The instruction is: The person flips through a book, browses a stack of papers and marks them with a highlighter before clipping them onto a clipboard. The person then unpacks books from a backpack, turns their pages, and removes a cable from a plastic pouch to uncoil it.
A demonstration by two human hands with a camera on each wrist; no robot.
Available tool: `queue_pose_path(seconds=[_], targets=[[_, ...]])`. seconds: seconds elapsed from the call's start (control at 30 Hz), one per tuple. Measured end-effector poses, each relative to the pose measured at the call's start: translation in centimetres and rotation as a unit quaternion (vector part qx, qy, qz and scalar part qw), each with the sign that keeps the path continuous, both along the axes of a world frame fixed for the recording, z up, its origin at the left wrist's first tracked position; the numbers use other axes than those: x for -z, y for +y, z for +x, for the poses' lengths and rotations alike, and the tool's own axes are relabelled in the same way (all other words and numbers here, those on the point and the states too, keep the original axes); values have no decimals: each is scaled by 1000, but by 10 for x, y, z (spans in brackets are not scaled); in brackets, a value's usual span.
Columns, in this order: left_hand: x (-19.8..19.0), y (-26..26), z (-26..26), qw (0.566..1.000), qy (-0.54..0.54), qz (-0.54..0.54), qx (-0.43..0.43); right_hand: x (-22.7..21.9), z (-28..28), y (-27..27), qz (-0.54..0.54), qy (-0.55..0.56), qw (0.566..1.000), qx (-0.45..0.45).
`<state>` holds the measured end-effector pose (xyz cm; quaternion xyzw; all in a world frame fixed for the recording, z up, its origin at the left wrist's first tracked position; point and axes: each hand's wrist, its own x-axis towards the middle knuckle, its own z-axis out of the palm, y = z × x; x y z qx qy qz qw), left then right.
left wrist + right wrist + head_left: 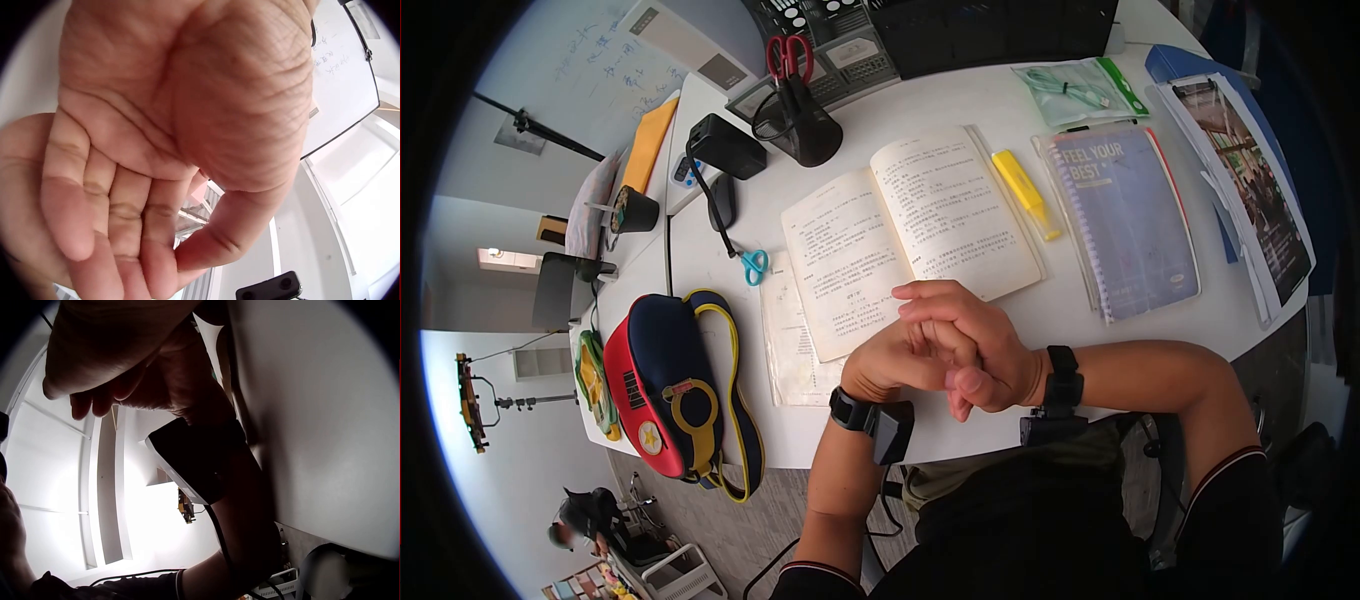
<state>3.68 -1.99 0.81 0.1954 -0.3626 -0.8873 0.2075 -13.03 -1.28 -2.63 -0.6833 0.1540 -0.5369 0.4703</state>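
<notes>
My two hands meet in front of my body at the near side of the desk (1055, 300), and I judge the step in hand to be a pause or a stretch, one hand working on the other. My left hand (888, 362) has its palm free and its fingers loosely bent, holding no object that I can see; my right hand (998, 345) lies against it with fingers reaching across its back, though I cannot tell how firmly they close. The open book (918, 225) lies flat on the desk just beyond my hands, with the yellow highlighter (1022, 192) beside its right page and a spiral notebook (1128, 215) further right. As I see it, the next move calls for drawing the fingers apart without brushing the pages, so that either hand is free for the book
</notes>
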Motion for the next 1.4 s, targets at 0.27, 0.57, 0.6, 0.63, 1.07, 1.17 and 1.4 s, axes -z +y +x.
queue_pose_path(seconds=[0.27, 0.57, 0.6, 0.63, 1.07, 1.17, 1.4], targets=[[6, 1, 0, 999, 39, 14, 5, 0, 1, 2, 16, -4, 1000, -2], [2, 0, 0, 1000, 24, -17, 11, 1, 2, -1, -19, 4, 1000, 19], [2, 0, -1, 1000, 27, -14, 6, -1, 2, 0, -9, 6, 1000, 16], [1, 0, -1, 999, 31, -11, 2, -2, 1, 1, 2, 8, 1000, 13], [3, -2, 1, 999, 44, -24, 23, -2, 2, 0, -7, 11, 1000, 20], [3, -2, 0, 998, 55, -18, 20, -2, 1, 1, 7, 13, 1000, 14], [4, -2, 1, 998, 54, -16, 24, -1, 1, 2, 14, 6, 1000, 7]])
